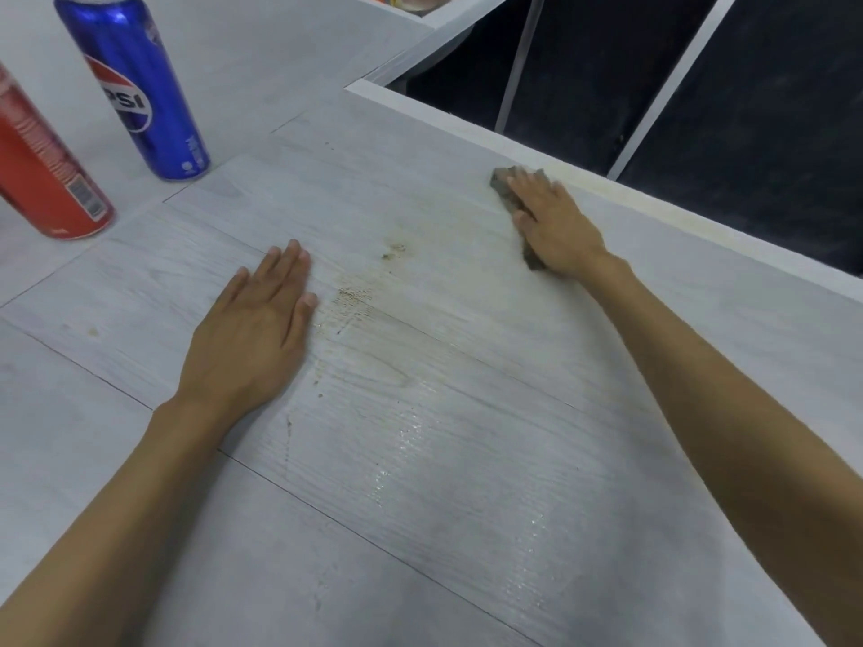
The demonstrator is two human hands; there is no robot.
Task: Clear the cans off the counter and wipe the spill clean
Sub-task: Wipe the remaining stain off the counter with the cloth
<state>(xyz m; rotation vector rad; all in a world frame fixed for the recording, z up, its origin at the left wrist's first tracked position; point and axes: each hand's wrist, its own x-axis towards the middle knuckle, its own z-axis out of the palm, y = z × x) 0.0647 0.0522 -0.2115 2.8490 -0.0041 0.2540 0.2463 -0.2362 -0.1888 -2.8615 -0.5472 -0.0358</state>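
Grey counter (70, 389) mid-wipe: right hand (551, 221) flat, fingers together, pressing rag (502, 182) at far edge; left hand (252, 338) flat beside brown spill (355, 296), likely bracing; blue can (135, 86) and red can (42, 170) upright far left, off the wipe path.

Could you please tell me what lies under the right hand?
A grey-brown cloth, pressed flat on the counter; its ends show past the fingertips and near the wrist. The right hand covers its middle.

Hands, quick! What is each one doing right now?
Left hand: open, flat on the counter, holding nothing.
Right hand: open, fingers pressing a cloth on the counter.
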